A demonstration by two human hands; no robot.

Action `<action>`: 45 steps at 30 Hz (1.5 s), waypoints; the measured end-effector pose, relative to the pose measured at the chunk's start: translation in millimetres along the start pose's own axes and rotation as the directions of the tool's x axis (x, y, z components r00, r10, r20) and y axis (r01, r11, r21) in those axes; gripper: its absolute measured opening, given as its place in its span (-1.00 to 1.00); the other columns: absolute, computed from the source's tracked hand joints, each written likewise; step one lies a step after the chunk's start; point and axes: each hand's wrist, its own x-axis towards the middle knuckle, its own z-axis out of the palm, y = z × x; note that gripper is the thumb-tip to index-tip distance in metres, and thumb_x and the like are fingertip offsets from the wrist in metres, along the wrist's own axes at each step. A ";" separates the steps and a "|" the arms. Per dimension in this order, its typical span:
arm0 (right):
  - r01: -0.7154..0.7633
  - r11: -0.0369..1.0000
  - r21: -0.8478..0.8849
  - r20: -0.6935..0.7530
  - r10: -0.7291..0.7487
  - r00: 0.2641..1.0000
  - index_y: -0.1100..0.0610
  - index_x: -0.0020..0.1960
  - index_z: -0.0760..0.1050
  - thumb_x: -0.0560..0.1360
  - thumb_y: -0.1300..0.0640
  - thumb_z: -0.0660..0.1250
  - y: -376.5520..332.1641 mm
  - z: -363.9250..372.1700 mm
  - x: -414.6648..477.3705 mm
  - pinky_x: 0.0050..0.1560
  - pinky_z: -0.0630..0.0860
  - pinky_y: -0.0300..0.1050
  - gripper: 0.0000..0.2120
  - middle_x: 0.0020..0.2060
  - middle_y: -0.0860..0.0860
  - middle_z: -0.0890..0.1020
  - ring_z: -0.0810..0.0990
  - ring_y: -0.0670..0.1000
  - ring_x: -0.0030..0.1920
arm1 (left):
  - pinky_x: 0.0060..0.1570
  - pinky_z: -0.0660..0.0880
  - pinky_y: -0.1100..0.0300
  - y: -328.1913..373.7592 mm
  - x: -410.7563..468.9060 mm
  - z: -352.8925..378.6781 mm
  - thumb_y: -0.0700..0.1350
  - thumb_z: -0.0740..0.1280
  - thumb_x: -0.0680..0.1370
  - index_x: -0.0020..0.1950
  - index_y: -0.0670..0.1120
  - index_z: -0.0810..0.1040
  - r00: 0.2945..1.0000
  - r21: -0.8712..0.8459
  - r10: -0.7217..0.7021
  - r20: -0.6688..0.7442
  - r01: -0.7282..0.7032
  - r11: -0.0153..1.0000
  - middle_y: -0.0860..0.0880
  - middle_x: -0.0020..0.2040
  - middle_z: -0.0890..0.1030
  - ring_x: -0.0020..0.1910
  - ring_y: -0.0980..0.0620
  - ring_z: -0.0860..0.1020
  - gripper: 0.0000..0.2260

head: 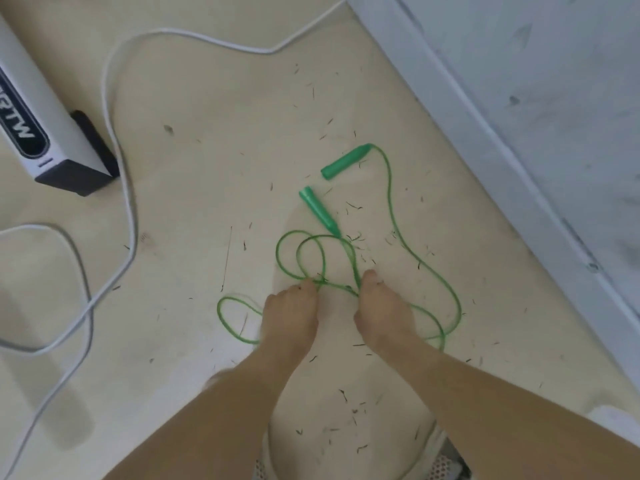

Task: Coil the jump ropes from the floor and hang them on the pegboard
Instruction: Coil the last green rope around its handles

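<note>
Both my left hand [290, 311] and right hand [381, 311] pinch the green jump rope [394, 216] sprawled mid-floor [207, 109]; advisable to gather even loops, handles [316, 210] together, avoiding tangles.

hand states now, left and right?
Left hand: pinches the green jump rope.
Right hand: pinches the same rope.
</note>
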 end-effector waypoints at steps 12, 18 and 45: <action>0.283 0.722 0.631 -0.085 -0.298 0.951 0.00 -0.06 0.60 0.51 -0.14 0.36 -49.9 -129.7 -67.8 -0.12 0.44 -0.13 -0.79 -0.31 -0.28 0.61 0.55 -0.27 -0.23 | -0.51 0.02 0.26 -3.7 -76.5 -247.8 -0.27 0.08 0.40 -0.39 -0.11 0.42 0.997 -0.996 -0.076 -0.026 -0.032 -0.082 0.01 -0.47 0.24 -0.53 0.07 0.09 -0.79; 0.198 0.542 0.817 0.134 -0.512 0.848 0.13 -0.28 0.51 0.53 -0.18 0.28 -52.4 -193.6 -125.5 0.10 0.45 -0.07 -0.59 -0.46 0.01 0.59 0.59 -0.04 -0.33 | -0.52 -0.05 0.20 -3.1 -151.1 -344.4 -0.22 0.06 0.34 -0.35 -0.08 0.33 0.954 -0.727 -0.161 -0.253 -0.297 -0.619 0.06 -0.48 0.11 -0.54 0.09 0.00 -0.88; 0.784 0.499 0.369 -0.233 -0.767 0.597 0.10 -0.33 0.55 0.59 -0.02 0.30 -87.2 -380.3 -366.5 -0.44 0.20 -0.32 -0.65 -0.53 -0.06 0.27 0.20 -0.07 -0.49 | -0.46 0.15 0.21 4.4 -353.5 -388.8 0.15 0.25 0.59 -0.22 -0.10 0.57 0.850 -0.758 0.052 -0.524 -0.493 0.428 0.00 -0.45 0.22 -0.51 0.09 0.17 -0.63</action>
